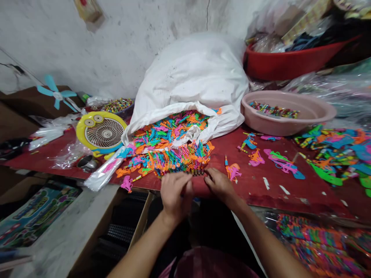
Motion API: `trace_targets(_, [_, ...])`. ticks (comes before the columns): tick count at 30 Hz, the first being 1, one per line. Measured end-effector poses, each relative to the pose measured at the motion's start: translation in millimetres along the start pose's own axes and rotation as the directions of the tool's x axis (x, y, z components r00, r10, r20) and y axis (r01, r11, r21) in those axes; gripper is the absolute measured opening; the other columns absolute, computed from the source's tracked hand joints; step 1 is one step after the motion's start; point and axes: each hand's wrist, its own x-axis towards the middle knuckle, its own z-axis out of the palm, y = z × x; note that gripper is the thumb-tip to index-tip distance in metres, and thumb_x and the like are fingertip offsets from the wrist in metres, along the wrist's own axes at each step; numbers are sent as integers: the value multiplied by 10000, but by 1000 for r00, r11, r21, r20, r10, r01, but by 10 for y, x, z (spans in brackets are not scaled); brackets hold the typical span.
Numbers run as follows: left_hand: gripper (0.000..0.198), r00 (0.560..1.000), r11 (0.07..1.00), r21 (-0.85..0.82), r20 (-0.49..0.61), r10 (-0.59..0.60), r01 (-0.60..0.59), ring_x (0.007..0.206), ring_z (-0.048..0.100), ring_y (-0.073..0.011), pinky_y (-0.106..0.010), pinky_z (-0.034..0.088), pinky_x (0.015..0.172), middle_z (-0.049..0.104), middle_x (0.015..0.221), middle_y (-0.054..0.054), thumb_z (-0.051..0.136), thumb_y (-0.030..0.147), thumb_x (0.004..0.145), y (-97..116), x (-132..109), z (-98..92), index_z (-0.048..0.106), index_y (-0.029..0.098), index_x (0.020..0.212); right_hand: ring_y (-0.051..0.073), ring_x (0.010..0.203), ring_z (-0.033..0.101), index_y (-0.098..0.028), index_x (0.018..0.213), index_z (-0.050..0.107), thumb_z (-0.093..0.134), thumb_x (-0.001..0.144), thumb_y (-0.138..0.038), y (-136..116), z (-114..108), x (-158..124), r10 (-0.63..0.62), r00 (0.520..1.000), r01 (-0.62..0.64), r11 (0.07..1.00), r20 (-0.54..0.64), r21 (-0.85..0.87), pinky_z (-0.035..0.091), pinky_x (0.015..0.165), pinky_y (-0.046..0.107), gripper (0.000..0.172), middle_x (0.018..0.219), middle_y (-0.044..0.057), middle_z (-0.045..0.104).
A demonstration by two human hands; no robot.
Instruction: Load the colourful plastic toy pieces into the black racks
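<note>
A tight row of small coloured plastic toy guns (179, 159) lies along the front of the red table, with dark ends showing near its right side. My left hand (176, 193) is at the row's front edge, its fingers curled; whatever they grip is hidden. At the row's right end is my right hand (220, 185), fingers apart and fingertips close to the dark ends; contact is unclear. Behind the row, a big white sack (191, 73) lies with its mouth towards me, full of loose toy guns (174, 129). A pink toy gun (126, 183) sits left of the row.
A yellow fan (106, 133) stands left of the sack. To the right, a pink basin (290, 119) holds small candy-like tubes, below a red basin (292, 63). More toy guns (333, 148) are heaped on the red table (249, 193). A cardboard box (142, 220) is below the edge.
</note>
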Motion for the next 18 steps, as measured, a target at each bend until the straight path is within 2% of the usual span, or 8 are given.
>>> trace_targets(2, [204, 984, 983, -110, 111, -138, 150, 877, 630, -174, -328, 521, 795, 668, 931, -52, 560, 125, 892, 23, -329, 58, 608, 218, 1067, 231, 1069, 615, -131, 1224, 614, 464, 906, -212, -57, 17, -7, 33, 999, -33, 999, 7, -21, 440, 906, 306, 360, 1161, 123, 660])
trace_targets(3, [191, 959, 960, -120, 163, -232, 252, 910, 630, -179, -333, 531, 810, 661, 958, -60, 545, 144, 908, 9, -469, 112, 607, 216, 1074, 233, 1081, 614, -128, 1233, 608, 465, 908, -213, -81, 25, -7, 46, 999, -46, 999, 6, -25, 439, 917, 308, 365, 1175, 127, 659])
trace_targets(6, [281, 887, 896, -47, 168, -430, 442, 1067, 609, -232, -420, 530, 919, 619, 1120, -108, 557, 233, 908, -100, -712, 313, 557, 201, 1187, 239, 1095, 620, -132, 1226, 608, 462, 904, -206, -122, 57, -20, 55, 998, -55, 998, -18, 4, 447, 933, 327, 361, 1207, 131, 659])
trace_targets(9, [434, 827, 840, -12, 188, -530, 542, 1144, 584, -271, -474, 494, 995, 588, 1194, -143, 610, 297, 864, -212, -721, 463, 490, 175, 1263, 233, 1062, 643, -143, 1164, 635, 450, 885, -180, -137, 137, -78, 23, 998, -17, 994, -50, 111, 475, 916, 336, 337, 1160, 119, 690])
trace_targets(13, [531, 741, 757, 3, 200, -641, 653, 1100, 612, -289, -488, 494, 980, 608, 1137, -137, 693, 374, 787, -278, -645, 512, 475, 167, 1224, 226, 1032, 661, -164, 1140, 652, 433, 851, -132, -203, 348, -219, -9, 985, 43, 980, -172, 195, 500, 919, 353, 363, 1110, 111, 714])
trace_targets(15, [602, 745, 763, 51, 182, -642, 645, 1128, 600, -308, -504, 478, 989, 598, 1165, -147, 721, 407, 758, -300, -635, 503, 460, 163, 1243, 229, 1019, 666, -178, 1141, 660, 422, 856, -123, -271, 453, -290, -39, 974, 84, 977, -225, 195, 508, 914, 363, 375, 1093, 110, 719])
trace_targets(18, [722, 781, 789, 174, 131, -611, 589, 1201, 552, -362, -540, 444, 1006, 569, 1237, -188, 736, 480, 735, -336, -635, 499, 436, 141, 1298, 228, 987, 673, -182, 1154, 659, 406, 865, -113, -366, 515, -380, -79, 965, 135, 967, -252, 215, 523, 877, 359, 390, 1069, 112, 720])
